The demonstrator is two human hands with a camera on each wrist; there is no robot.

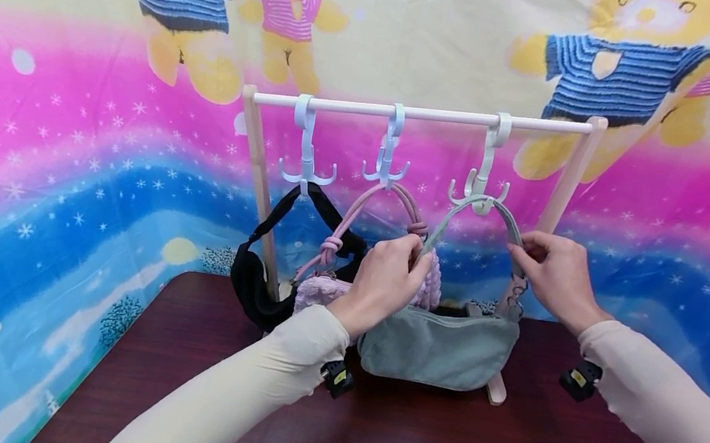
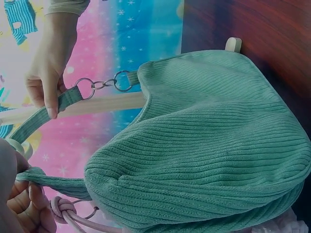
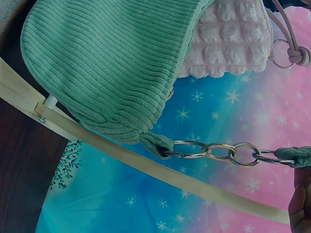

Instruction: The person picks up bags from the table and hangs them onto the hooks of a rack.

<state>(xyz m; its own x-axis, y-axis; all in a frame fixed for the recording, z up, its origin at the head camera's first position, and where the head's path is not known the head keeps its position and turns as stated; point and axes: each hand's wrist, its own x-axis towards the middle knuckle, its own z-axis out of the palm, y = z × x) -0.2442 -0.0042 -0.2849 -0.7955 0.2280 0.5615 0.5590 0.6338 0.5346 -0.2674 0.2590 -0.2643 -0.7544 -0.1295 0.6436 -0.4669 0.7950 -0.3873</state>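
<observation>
A green corduroy shoulder bag [image 1: 439, 351] is in front of the rack's right side, its strap [image 2: 30, 124] arched up at the white hook [image 1: 488, 161]. My left hand [image 1: 384, 278] pinches the left part of that strap. On the other side, my right hand [image 1: 555, 276] pinches the strap just above its metal chain rings [image 3: 233, 154]. The strap's top passes in front of the hook's prongs; whether it rests on them I cannot tell. Behind the green bag, a pink puffy bag [image 3: 231, 41] hangs by its knotted cord from the middle blue hook [image 1: 390, 147].
A black bag [image 1: 257, 287] hangs from the left blue hook [image 1: 307, 143]. All three hooks sit on the wooden rack's top bar [image 1: 438, 116]. The rack stands on a dark red-brown table [image 1: 326, 429], before a printed cloth backdrop [image 1: 94, 185].
</observation>
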